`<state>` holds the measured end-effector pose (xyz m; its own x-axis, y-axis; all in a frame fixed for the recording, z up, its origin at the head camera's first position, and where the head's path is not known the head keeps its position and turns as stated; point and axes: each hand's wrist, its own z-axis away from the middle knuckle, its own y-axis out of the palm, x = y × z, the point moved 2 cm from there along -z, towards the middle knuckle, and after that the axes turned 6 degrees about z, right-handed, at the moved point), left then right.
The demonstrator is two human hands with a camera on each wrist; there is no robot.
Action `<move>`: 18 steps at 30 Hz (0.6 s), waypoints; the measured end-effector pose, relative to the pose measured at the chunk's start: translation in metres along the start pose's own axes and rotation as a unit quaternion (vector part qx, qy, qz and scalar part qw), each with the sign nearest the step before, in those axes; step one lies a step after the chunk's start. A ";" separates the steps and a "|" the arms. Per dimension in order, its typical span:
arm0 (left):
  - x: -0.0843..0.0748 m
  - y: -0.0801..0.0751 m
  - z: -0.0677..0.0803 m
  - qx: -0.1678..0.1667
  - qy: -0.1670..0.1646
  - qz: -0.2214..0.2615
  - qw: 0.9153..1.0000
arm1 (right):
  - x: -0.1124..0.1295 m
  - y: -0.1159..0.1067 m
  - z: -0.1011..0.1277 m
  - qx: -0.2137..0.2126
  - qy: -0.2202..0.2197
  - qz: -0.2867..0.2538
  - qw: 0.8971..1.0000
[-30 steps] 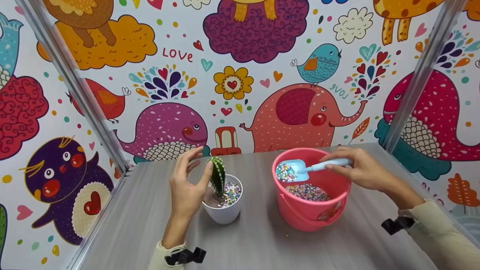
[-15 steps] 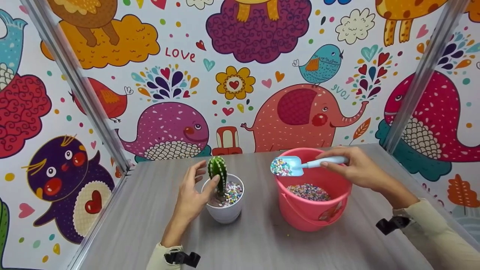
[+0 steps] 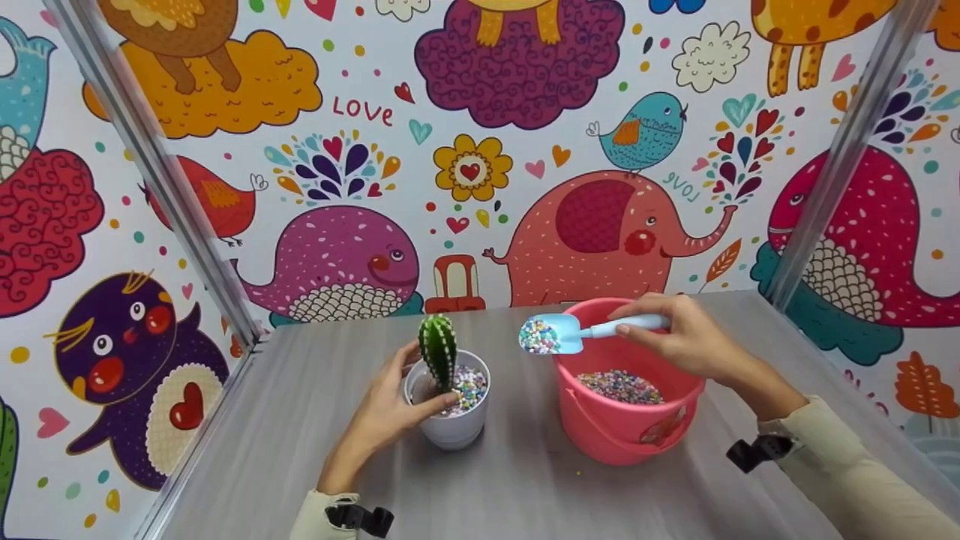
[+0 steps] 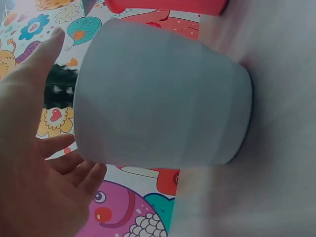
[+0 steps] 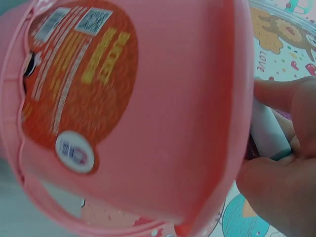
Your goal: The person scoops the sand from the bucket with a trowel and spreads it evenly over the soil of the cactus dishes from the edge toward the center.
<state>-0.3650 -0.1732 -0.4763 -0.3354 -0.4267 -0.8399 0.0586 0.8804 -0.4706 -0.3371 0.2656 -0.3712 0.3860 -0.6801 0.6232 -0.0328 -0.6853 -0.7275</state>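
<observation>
Head view: L hand (image 3: pixel 386 405) is at the white pot (image 3: pixel 454 431), approx. half open, thumb reaching across the near side of the rim & fingers on the far L side, so the cactus (image 3: pixel 437 349) stands b/w them. Can't tell if it's touching the pot. Pot is upright on the grey surface (image 3: pixel 517 480), w/ multicoloured beads (image 3: pixel 471 386) round the cactus base. R hand (image 3: pixel 686 334) pinches the handle of a lt. blue scoop (image 3: pixel 600 330), thumb vs. fingers; scoop is approx. level, blade loaded w/ beads & out past the L rim of the pink bucket (image 3: pixel 583 436), in the gap b/w bucket & pot. Bucket stands R of pot, more beads inside. One tiny yellow bead (image 3: pixel 578 473) on the surface in front. Printed cartoon wall (image 3: pixel 300 75) behind.

L wrist view: pot fills the middle, sideways in this cam. Thumb well apart from fingers, fingertips by the rim, cactus partly visible beyond. Bucket edge at top.

R wrist view: bucket side takes up most of it, orange label (image 5: pixel 106 74) w/ QR code. R hand at R edge, closed on the scoop handle's end; blade hidden behind bucket.
</observation>
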 end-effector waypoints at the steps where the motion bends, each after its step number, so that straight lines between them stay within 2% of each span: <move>1: 0.000 0.001 0.001 0.005 -0.005 -0.004 1.000 | 0.001 0.002 -0.001 -0.001 -0.002 0.004 1.000; 5: -0.001 0.005 0.003 0.015 -0.010 -0.016 1.000 | 0.008 0.010 -0.007 -0.005 -0.006 0.013 1.000; 11: 0.001 0.011 0.005 0.029 0.005 -0.025 0.999 | 0.016 0.025 -0.012 -0.003 0.003 0.012 1.000; 18: 0.004 0.009 0.004 0.040 0.002 -0.022 0.999 | 0.025 0.040 -0.019 0.004 0.006 -0.004 1.000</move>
<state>-0.3618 -0.1677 -0.4854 -0.3430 -0.4630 -0.8173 0.1180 0.8419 -0.5265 -0.3461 0.2160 -0.3795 0.3745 -0.6786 0.6319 -0.0232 -0.6881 -0.7252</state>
